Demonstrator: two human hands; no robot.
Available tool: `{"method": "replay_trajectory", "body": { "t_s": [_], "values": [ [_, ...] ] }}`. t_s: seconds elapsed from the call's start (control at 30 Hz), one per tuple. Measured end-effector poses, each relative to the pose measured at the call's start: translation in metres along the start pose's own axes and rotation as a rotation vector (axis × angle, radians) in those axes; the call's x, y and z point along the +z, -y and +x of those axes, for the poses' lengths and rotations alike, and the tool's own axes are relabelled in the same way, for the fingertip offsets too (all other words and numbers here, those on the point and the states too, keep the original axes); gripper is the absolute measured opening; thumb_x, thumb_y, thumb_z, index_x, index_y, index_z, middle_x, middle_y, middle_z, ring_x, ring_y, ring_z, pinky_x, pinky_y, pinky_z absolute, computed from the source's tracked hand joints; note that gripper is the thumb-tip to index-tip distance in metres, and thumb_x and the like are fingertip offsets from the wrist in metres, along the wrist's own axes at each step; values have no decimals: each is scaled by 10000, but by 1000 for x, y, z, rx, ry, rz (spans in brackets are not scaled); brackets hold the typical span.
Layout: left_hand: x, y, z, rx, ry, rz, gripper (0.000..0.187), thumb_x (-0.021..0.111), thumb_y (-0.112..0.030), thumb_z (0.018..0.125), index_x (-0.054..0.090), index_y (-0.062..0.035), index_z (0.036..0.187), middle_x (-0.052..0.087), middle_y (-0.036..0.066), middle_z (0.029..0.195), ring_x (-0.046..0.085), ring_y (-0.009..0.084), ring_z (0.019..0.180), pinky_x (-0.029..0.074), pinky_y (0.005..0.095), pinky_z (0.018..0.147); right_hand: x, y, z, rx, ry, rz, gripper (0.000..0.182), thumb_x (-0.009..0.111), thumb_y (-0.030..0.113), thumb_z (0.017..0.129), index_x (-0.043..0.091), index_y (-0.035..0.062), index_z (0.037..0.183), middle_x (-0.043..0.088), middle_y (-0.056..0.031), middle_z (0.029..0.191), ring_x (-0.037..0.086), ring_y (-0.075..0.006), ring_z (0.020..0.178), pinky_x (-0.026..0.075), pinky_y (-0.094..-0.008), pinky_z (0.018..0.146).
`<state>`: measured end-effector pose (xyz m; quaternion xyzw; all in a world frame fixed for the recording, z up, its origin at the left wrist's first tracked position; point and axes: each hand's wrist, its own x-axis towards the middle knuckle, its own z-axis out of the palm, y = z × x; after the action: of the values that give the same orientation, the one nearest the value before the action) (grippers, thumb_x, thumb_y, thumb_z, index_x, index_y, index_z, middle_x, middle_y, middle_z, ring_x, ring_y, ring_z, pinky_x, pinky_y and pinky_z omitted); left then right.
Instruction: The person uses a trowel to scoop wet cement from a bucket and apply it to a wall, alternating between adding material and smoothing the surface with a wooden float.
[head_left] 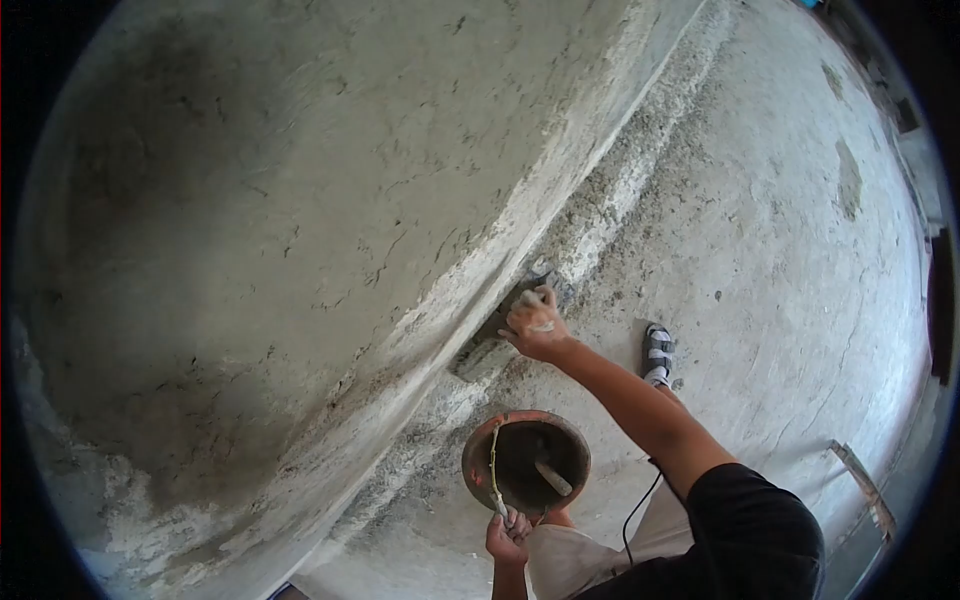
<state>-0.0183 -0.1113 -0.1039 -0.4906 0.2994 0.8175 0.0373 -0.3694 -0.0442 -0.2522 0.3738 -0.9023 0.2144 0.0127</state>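
Down at the joint between wall and floor, my right hand [538, 325] has its fingers bent round something dark, too hidden to name. Grey-white smears mark that hand. A dark patch [480, 345] runs along the joint beside it. Lower down, my left hand [508, 535] is closed on the pale end of a thin yellowish strip [493, 460]. The strip reaches across the near-left part of a round reddish-brown basin [576, 435]. Inside the basin lies a stubby, pale rod-like handle [553, 477]; what it belongs to is unclear.
A rough grey plastered wall [330, 200] fills the left side. The pale floor [760, 300] carries a crumbly strip beside the wall. My sandalled foot [657, 350] is right of the basin. A long narrow piece [865, 485] stands at the lower right.
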Motion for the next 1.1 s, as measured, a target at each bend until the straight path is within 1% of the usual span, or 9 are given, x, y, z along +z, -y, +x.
{"method": "replay_trajectory", "body": {
  "t_s": [0.1, 0.23, 0.4, 0.53, 0.7, 0.73, 0.8, 0.9, 1.1],
  "values": [
    [0, 4, -3, 12, -55, -26, 348, 474, -420, 845, 432, -94, 732, 263, -39, 547, 234, 90, 477, 225, 252, 473, -120, -6, 29, 97, -155, 85, 246, 663, 395, 829, 657, 160, 759, 580, -9, 802, 505, -229, 955, 230, -479, 1003],
    [3, 0, -5, -13, -63, 20, 345, 482, -426, 847, 433, -109, 722, 265, -46, 537, 217, 86, 461, 207, 249, 462, -274, -37, 109, -106, -890, 29, 398, 727, 463, 753, 549, 141, 601, 584, -31, 769, 500, -221, 893, 263, -401, 895],
    [16, 3, -5, -33, -10, 55, 345, 499, -436, 843, 434, -118, 726, 274, -50, 536, 212, 79, 455, 190, 246, 457, -366, -33, 152, -174, -843, 44, 394, 737, 441, 758, 556, 117, 626, 497, -23, 664, 478, -194, 742, 274, -411, 761],
    [28, 3, 1, -30, 6, 75, 347, 508, -437, 839, 428, -116, 733, 276, -50, 540, 224, 77, 458, 194, 245, 459, -277, -36, 139, -200, -852, -3, 369, 701, 508, 768, 627, 158, 676, 585, 5, 785, 474, -218, 962, 291, -407, 886],
    [34, 9, 1, 9, -62, 95, 358, 502, -445, 845, 425, -112, 737, 269, -47, 540, 236, 81, 461, 209, 243, 472, -43, -87, 52, -106, -382, -88, 385, 618, 479, 837, 639, 104, 752, 626, -52, 881, 518, -265, 976, 327, -550, 902],
    [35, 10, 0, -14, -39, 57, 361, 497, -448, 849, 426, -109, 744, 275, -45, 544, 239, 82, 461, 214, 242, 477, 16, -114, 19, -114, -118, -148, 371, 637, 465, 822, 643, 102, 748, 628, -57, 874, 522, -267, 1000, 309, -563, 930],
    [34, 8, 0, -28, 58, -12, 357, 498, -439, 856, 429, -100, 769, 304, -35, 559, 252, 79, 463, 224, 240, 485, 33, -121, 9, -120, 122, -191, 358, 656, 451, 806, 647, 99, 745, 629, -61, 868, 526, -269, 1025, 291, -576, 958],
    [37, 15, 0, -72, 150, -29, 352, 507, -432, 856, 434, -96, 781, 322, -33, 568, 259, 75, 457, 232, 233, 475, -99, -102, 12, 93, -305, 195, 279, 719, 343, 766, 594, 115, 667, 543, -40, 736, 519, -249, 899, 313, -494, 895],
    [58, 16, 14, -75, 89, 5, 342, 541, -407, 862, 450, -85, 794, 324, -42, 564, 273, 58, 456, 231, 221, 453, -335, -70, 125, -240, -987, 73, 383, 652, 459, 812, 598, 103, 681, 581, -32, 808, 509, -247, 922, 304, -491, 928]
  ]
}}
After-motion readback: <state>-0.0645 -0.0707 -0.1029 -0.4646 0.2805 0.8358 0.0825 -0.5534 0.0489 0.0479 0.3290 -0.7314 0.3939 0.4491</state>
